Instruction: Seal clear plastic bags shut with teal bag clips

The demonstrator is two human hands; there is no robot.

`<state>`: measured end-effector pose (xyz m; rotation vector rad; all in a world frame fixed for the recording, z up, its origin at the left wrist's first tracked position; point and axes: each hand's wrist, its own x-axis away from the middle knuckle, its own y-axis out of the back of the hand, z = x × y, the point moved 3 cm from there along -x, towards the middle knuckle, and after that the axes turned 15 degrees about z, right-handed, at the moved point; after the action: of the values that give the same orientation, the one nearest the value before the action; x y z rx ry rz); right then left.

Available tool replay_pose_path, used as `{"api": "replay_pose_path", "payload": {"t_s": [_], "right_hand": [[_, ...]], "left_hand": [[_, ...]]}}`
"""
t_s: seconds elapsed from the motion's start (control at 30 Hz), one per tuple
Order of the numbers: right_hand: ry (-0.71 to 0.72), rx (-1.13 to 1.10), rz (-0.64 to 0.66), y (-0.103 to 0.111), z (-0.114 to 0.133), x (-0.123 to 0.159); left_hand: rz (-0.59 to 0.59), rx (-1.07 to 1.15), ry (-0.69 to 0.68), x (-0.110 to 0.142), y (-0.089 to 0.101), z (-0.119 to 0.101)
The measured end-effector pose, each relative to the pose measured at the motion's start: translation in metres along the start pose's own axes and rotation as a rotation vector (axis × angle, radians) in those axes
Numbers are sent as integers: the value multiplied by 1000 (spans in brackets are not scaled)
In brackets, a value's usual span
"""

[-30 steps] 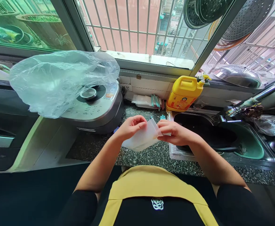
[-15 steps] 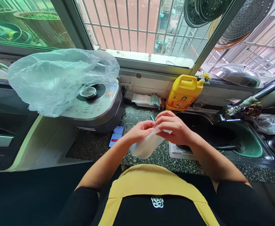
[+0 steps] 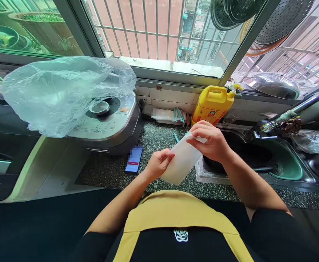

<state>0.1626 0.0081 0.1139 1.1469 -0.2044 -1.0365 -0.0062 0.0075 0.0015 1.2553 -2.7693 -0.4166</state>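
Observation:
Between my hands, above the speckled countertop (image 3: 159, 136), is a flat, translucent whitish plastic bag (image 3: 181, 160). My left hand (image 3: 159, 163) pinches its left edge between thumb and fingers. At the bag's upper right, my right hand (image 3: 210, 140) grips the top edge, thumb below and fingers over it. Just beyond the bag lies a small teal stick-like piece (image 3: 176, 137), partly hidden. A phone (image 3: 134, 159) with its screen lit rests left of my left hand.
A rice cooker (image 3: 104, 127) stands at left under a large clear plastic bag (image 3: 63, 94). A yellow jug (image 3: 214, 103) stands by the window. Packets with teal strips (image 3: 179, 115) lie along the wall. To the right, a black pan (image 3: 241, 151) sits over the sink (image 3: 290, 163).
The plastic bag is spread flatter and shows more of its surface. My left hand has moved down from its top to the left edge; my right hand has shifted slightly right.

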Motion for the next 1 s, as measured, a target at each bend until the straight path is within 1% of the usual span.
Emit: {"api": "replay_pose_path", "payload": {"t_s": [0.13, 0.27, 0.33, 0.4, 0.47, 0.57, 0.63, 0.8, 0.83, 0.9, 1.0], "right_hand": [[-28, -45, 42, -4, -6, 1], [-141, -142, 85, -6, -10, 0], [-167, -183, 131, -6, -11, -1], [-145, -192, 187, -7, -12, -4], [-116, -186, 208, -8, -12, -6], [-106, -180, 185, -9, -13, -8], [-99, -164, 166, -10, -14, -8], [-86, -102, 176, -14, -15, -6], [-87, -86, 186, -16, -15, -6], [-74, -45, 229, -22, -15, -7], [-28, 31, 299, -35, -11, -10]], "left_hand": [[-50, -58, 11, 8, -4, 15], [-59, -67, -2, 12, -3, 18], [-50, -72, 0, 13, -2, 18], [-39, -79, 9, 13, -2, 19], [-24, -79, 11, 14, -2, 20], [-5, -65, 14, 14, -5, 24], [-13, -63, 24, 15, -8, 30], [-24, -84, 50, 14, -9, 45], [-16, -99, 39, 13, -8, 44], [-15, -120, -41, 9, -4, 35], [-73, -99, -214, 0, 4, 10]]}}
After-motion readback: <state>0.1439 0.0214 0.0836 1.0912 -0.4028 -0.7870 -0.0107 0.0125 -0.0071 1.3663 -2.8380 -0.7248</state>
